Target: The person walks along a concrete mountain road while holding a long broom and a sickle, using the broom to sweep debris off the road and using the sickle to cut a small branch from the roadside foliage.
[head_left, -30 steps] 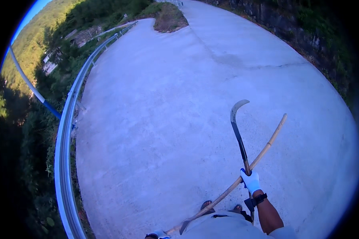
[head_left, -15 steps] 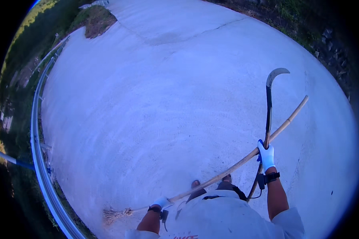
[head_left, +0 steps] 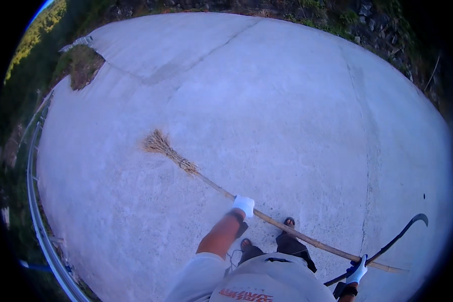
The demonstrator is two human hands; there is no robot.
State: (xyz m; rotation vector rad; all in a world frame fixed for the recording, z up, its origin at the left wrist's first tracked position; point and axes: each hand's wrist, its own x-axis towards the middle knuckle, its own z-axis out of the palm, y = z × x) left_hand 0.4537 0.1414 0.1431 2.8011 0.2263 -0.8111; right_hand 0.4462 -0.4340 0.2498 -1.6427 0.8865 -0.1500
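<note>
A straw broom (head_left: 173,157) with a long bamboo handle stretches across in front of me, its bristle head out ahead to the left. My left hand (head_left: 244,205), in a white glove, is closed around the handle not far from the bristles. Low on the right, my right hand (head_left: 356,272), in a white and blue glove, is closed where the broom's handle crosses a long-handled sickle (head_left: 393,240). Both shafts appear to be in its grip. The sickle's hooked blade points out to the right; the handle's lower end is partly hidden behind my clothing.
I stand on pale concrete pavement (head_left: 267,110), my sandalled feet (head_left: 289,221) just under the broom handle. A metal guardrail (head_left: 38,221) curves along the left edge, with greenery beyond. A rocky, overgrown bank (head_left: 367,25) borders the far right. Cracks run across the concrete.
The broom head has swung from the lower left up and forward, with my left hand reaching out ahead. My right hand has dropped lower and right, tipping the sickle rightward. The view has turned.
</note>
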